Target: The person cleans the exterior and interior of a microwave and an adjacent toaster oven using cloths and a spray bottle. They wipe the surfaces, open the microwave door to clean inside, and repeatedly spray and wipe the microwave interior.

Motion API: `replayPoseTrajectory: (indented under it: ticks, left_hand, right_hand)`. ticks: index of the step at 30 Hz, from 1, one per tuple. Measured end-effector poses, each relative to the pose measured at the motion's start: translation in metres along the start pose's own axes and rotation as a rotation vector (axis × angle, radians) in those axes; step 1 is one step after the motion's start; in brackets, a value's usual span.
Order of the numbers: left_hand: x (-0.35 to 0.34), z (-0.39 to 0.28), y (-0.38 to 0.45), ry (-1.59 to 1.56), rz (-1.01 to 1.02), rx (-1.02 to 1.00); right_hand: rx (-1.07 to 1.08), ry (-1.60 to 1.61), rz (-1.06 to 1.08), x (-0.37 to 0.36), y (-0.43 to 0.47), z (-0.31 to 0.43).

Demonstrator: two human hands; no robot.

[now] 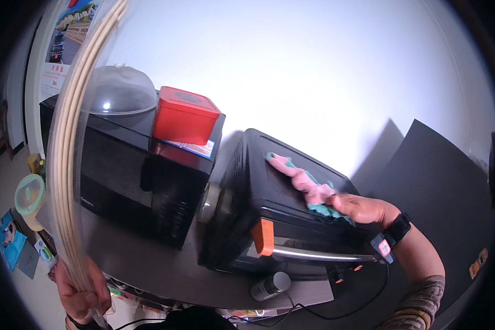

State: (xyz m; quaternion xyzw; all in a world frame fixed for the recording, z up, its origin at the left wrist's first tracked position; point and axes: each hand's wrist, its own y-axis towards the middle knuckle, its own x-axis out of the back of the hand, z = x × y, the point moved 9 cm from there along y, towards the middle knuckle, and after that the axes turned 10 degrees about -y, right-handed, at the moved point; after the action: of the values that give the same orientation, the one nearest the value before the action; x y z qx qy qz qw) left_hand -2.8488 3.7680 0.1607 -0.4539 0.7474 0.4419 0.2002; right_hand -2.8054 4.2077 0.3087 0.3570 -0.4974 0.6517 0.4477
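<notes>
My left hand, at the lower left, grips the bottom end of a clear plastic sleeve holding several long wooden sticks, which stand nearly upright before the camera. At the right, my right hand holds a crumpled pink and green cloth against the top of a black countertop oven. The oven's front has a metal bar handle with an orange end. A black strap with a small device is on my right wrist. The fingertips of my right hand are partly hidden by the cloth.
A black microwave at the left bears a red lidded box and a clear dome cover. A grey canister stands in front of the oven. A black cable runs along the lower edge. A dark panel rises at the right.
</notes>
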Motion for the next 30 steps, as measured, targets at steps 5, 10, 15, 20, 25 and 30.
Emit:
replayPoseTrajectory:
  ticks: [5, 10, 15, 20, 25, 30]
  left_hand:
    - [0.034, -0.020, -0.017, 0.067, -0.176, -0.244]
    - [0.052, -0.022, -0.028, 0.191, -0.231, -0.191]
    - [0.050, -0.008, -0.024, 0.165, -0.235, -0.179]
    - [0.029, -0.001, -0.025, 0.213, -0.150, -0.211]
    - [0.021, -0.001, -0.035, 0.186, -0.155, -0.195]
    - [0.016, -0.006, -0.042, 0.187, -0.183, -0.213]
  right_hand:
    - [0.015, 0.135, -0.065, 0.041, 0.056, -0.056]
    - [-0.119, -0.156, 0.032, 0.055, 0.134, -0.061]
    - [0.331, -0.292, -0.136, 0.065, 0.172, 0.010]
    - [0.188, -0.249, -0.059, 0.081, 0.174, -0.031]
    - [-0.049, -0.264, -0.012, 0.090, 0.147, -0.145]
    - [-0.049, -0.673, -0.034, 0.092, 0.077, -0.229]
